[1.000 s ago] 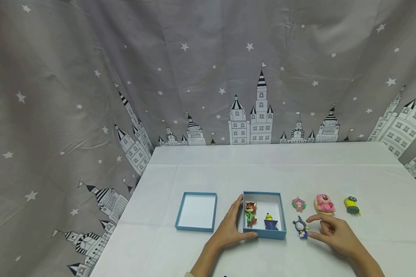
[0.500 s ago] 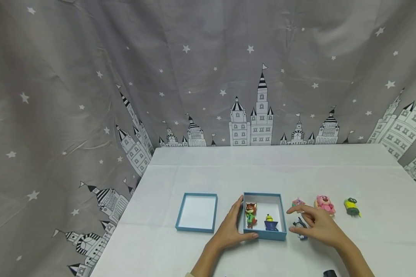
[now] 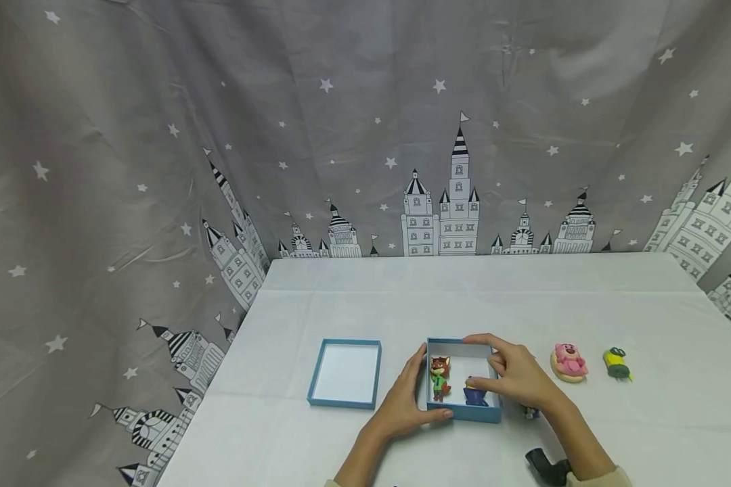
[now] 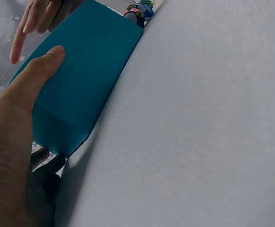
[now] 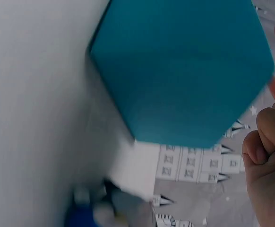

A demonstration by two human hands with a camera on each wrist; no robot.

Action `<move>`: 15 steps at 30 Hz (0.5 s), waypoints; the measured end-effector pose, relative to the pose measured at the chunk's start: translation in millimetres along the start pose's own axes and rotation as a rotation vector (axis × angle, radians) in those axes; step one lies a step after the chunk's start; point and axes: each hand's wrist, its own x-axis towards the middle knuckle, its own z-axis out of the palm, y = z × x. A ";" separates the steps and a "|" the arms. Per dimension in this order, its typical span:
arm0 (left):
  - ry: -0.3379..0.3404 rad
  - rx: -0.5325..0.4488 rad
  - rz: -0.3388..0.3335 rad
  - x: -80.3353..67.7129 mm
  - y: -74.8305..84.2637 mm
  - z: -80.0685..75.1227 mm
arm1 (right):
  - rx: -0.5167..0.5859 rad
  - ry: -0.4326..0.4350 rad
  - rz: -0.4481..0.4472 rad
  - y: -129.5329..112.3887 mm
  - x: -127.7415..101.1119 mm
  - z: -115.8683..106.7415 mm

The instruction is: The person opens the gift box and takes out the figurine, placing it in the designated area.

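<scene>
Head view alone shows the fox (image 3: 440,377), left grip (image 3: 405,400) holding the box (image 3: 472,414), right grip (image 3: 515,372) wide.

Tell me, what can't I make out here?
Head: part of the purple figure's top, behind the right hand.
Head: most of the small figure beside the box, behind the right forearm.
Left wrist: the box's inside, behind its blue wall.
Right wrist: the blue-and-grey figure, blurred and cut by the lower edge.

Left hand (image 3: 405,402) bars the box (image 3: 476,413) on one side, right hand (image 3: 518,373) overhangs the other — room lies behind, along the table (image 3: 463,301).
</scene>
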 end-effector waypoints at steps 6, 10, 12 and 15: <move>-0.006 -0.002 0.012 0.0 -0.9 0.3 | 0.026 -0.049 0.000 -0.9 11.3 18.7; -0.005 -0.002 0.028 0.2 -1.6 0.9 | 0.040 -0.094 0.017 -1.9 15.5 28.2; -0.008 -0.004 0.025 0.2 -2.1 0.9 | 0.044 -0.115 0.033 -3.0 17.2 31.0; -0.009 0.000 0.016 -0.2 -2.1 0.0 | 0.022 -0.137 0.051 -4.5 18.7 34.2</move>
